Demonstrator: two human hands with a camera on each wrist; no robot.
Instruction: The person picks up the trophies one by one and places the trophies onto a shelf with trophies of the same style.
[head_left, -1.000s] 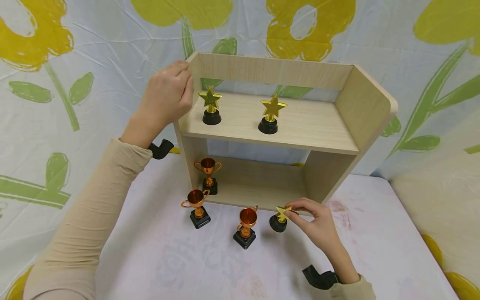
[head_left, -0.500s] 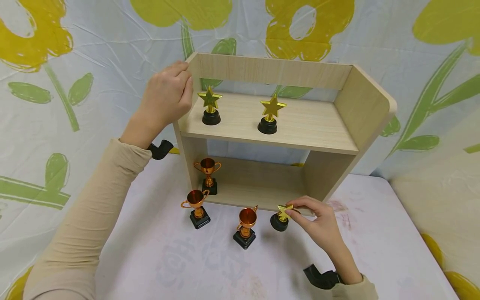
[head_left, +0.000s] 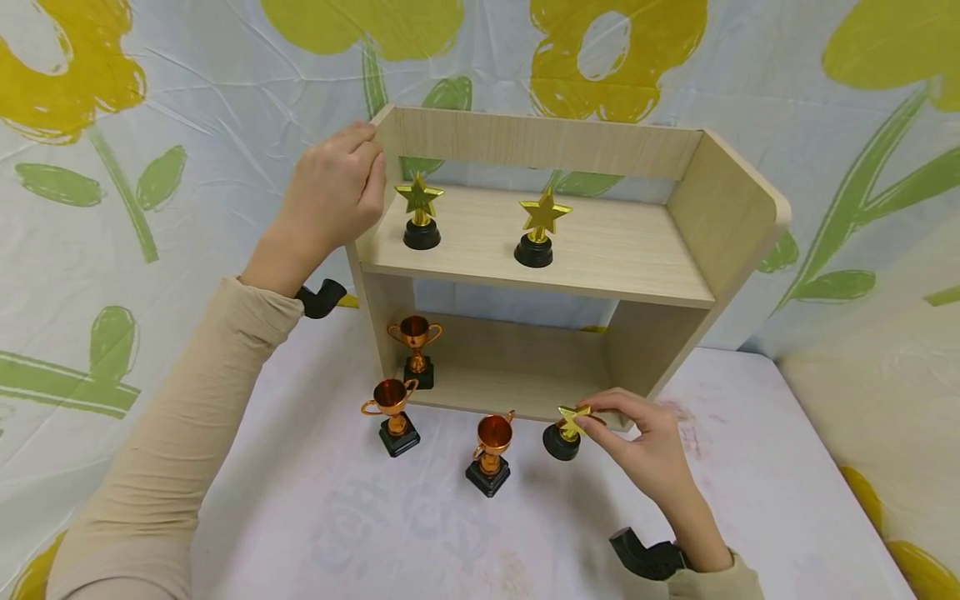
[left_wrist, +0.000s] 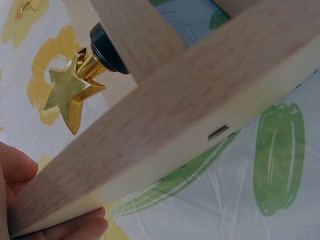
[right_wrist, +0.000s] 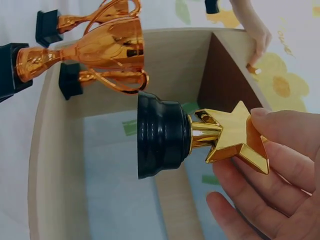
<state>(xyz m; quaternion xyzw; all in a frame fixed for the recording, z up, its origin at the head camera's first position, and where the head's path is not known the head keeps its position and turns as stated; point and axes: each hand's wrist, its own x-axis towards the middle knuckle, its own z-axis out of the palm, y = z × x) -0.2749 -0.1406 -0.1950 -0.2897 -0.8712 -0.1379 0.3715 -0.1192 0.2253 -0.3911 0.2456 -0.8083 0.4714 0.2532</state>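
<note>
My left hand [head_left: 330, 187] grips the top of the left side panel of a wooden shelf unit [head_left: 480, 283]; in the left wrist view thumb and fingers lie on both faces of that panel [left_wrist: 150, 125]. My right hand [head_left: 637, 442] pinches a gold star trophy [head_left: 572, 421] by its star, thumb on one side and fingers on the other. Its round black base [right_wrist: 161, 135] is plain in the right wrist view. Left of it stands a copper cup trophy [head_left: 493, 437], and farther left another cup trophy [head_left: 392, 400].
Two star trophies, a left one [head_left: 420, 204] and a middle one [head_left: 542, 221], stand on the upper board. A third cup trophy [head_left: 416, 337] stands at the lower board's left end. The white tabletop [head_left: 375, 533] meets a flower-printed backdrop [head_left: 225, 100].
My right hand has shifted slightly right and up with the star trophy in its pinch. The left hand holds its place on the panel.
</note>
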